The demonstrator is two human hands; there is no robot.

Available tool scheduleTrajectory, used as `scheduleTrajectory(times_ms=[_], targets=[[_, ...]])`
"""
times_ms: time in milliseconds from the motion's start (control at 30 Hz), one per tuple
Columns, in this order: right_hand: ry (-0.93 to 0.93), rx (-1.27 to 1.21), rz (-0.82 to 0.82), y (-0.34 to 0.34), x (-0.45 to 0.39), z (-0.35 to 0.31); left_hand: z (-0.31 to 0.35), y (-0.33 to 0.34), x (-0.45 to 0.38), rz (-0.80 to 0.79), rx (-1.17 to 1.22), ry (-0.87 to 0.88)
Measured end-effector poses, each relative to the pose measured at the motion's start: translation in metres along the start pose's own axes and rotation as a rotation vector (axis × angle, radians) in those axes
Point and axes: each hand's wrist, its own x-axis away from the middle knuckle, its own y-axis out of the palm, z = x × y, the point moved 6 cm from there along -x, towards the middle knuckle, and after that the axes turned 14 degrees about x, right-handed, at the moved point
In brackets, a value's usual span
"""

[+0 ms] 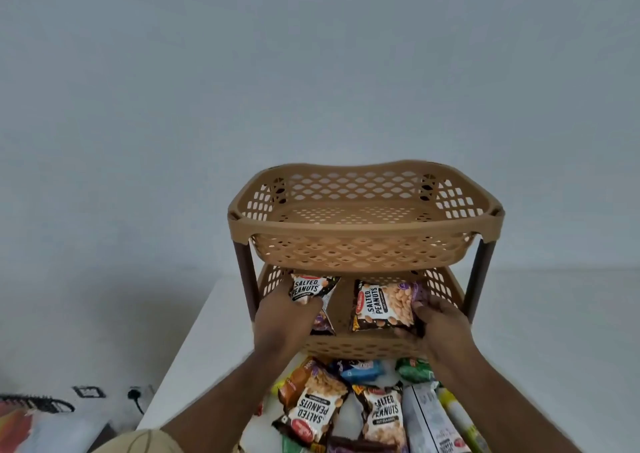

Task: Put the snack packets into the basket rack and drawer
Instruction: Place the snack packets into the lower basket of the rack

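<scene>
Head view shows a tan basket rack point(363, 224) with two tiers. Each of two hands grips one peanut packet inside the lower basket point(367, 347): the left hand point(284, 317) holds the left packet point(310, 290), the right hand point(438, 324) the right packet point(384, 309). Two more peanut packets point(318, 409) lie in the pile on the white table point(207, 348); other wrappers there are cut off or blurred.

Standing upright on the white worktop point(194, 348): tan two-tier basket rack point(363, 225), top tier bare. Lying in the lower tier point(440, 288): two black salted-peanut packets point(382, 309), side by side. Lying heaped just before the rack: more snack packets point(349, 407).
</scene>
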Motion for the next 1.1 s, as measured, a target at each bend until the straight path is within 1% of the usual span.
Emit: scheduleTrajectory(times_ms=[100, 167, 267, 367, 433, 500, 533, 600, 700, 767, 800, 833, 900, 933, 967, 1000, 1100], targets=[[-0.043, 0.139, 0.015, 0.016, -0.022, -0.009, 0.000, 0.011, -0.022, -0.034, -0.087, 0.023], [-0.058, 0.302, 0.005, 0.028, -0.036, -0.014, -0.004, 0.018, -0.039, -0.061, -0.170, 0.011], [-0.070, 0.569, 0.047, 0.038, -0.059, -0.014, -0.015, 0.026, -0.060, -0.097, -0.261, -0.041], [-0.062, 0.749, 0.067, 0.045, -0.079, -0.012, -0.030, 0.032, -0.075, -0.123, -0.330, -0.039], [-0.061, 0.810, 0.034, 0.052, -0.092, -0.010, -0.042, 0.038, -0.082, -0.185, -0.372, -0.039], [-0.035, 0.789, -0.022, 0.061, -0.102, -0.006, -0.053, 0.043, -0.086, -0.236, -0.414, -0.071], [-0.024, 0.790, -0.055, 0.066, -0.107, -0.004, -0.057, 0.044, -0.089, -0.241, -0.440, -0.088], [-0.031, 0.895, -0.136, 0.078, -0.114, -0.001, -0.063, 0.047, -0.093, -0.237, -0.462, -0.097], [-0.141, 1.142, -0.256, 0.097, -0.117, 0.006, -0.072, 0.050, -0.094, -0.249, -0.470, -0.145], [-0.267, 1.362, -0.241, 0.106, -0.112, 0.006, -0.077, 0.049, -0.092, -0.225, -0.475, -0.194], [-0.332, 1.455, -0.192, 0.108, -0.107, 0.003, -0.076, 0.047, -0.091, -0.194, -0.480, -0.171], [-0.381, 1.492, -0.118, 0.108, -0.103, -0.001, -0.070, 0.046, -0.090, -0.160, -0.495, -0.101], [-0.395, 1.415, -0.007, 0.104, -0.095, -0.005, -0.056, 0.048, -0.086, -0.121, -0.532, 0.118], [-0.386, 1.365, 0.007, 0.103, -0.091, -0.003, -0.051, 0.051, -0.084, -0.125, -0.542, 0.204], [-0.371, 1.338, -0.014, 0.104, -0.089, 0.001, -0.048, 0.053, -0.083, -0.142, -0.543, 0.249], [-0.347, 1.348, -0.068, 0.106, -0.087, 0.007, -0.047, 0.053, -0.083, -0.164, -0.531, 0.248], [-0.294, 1.417, -0.275, 0.116, -0.084, 0.024, -0.059, 0.055, -0.086, -0.273, -0.469, 0.093]])
